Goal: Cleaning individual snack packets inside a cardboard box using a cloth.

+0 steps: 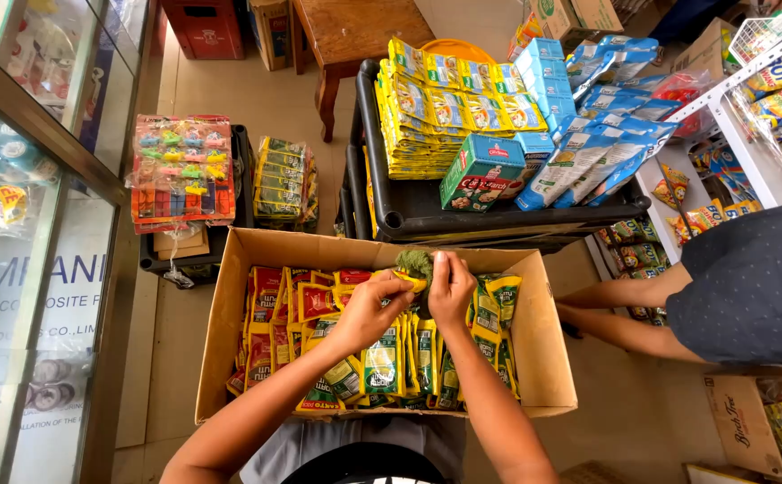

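A person stands over an open cardboard box [230,323] packed with upright snack packets, red ones [270,309] toward its left side and green ones [382,363] through its middle and right. Both hands meet above the far middle of the box. The left hand [369,309] has its grip closed, finger and thumb pinching a small yellow packet [412,281] at its near end. The right hand [449,289] is likewise closed, its fingertips pinching a bunched green bundle [415,262] that sits just above the yellow packet and touches it; what the bundle is made of cannot be told. Both held things hover over the box's far wall, clear of the packets below. Beyond the box stands a black tray table [409,215] carrying stacked yellow sachets [445,112], a green carton [481,172] tilted at its near edge, and blue-and-white pouches [588,148] leaning to the right. Left of the box, on the floor, a black crate [149,260] holds a carded set of small coloured toys [182,170], with a wrapped bundle of packets [282,184] beside it. Right of the box, another person in a dark garment [749,287] reaches a bare arm [624,296] toward a white shelf [745,148] stocked with yellow bags. A glass cabinet [42,224] runs along the box's far left.
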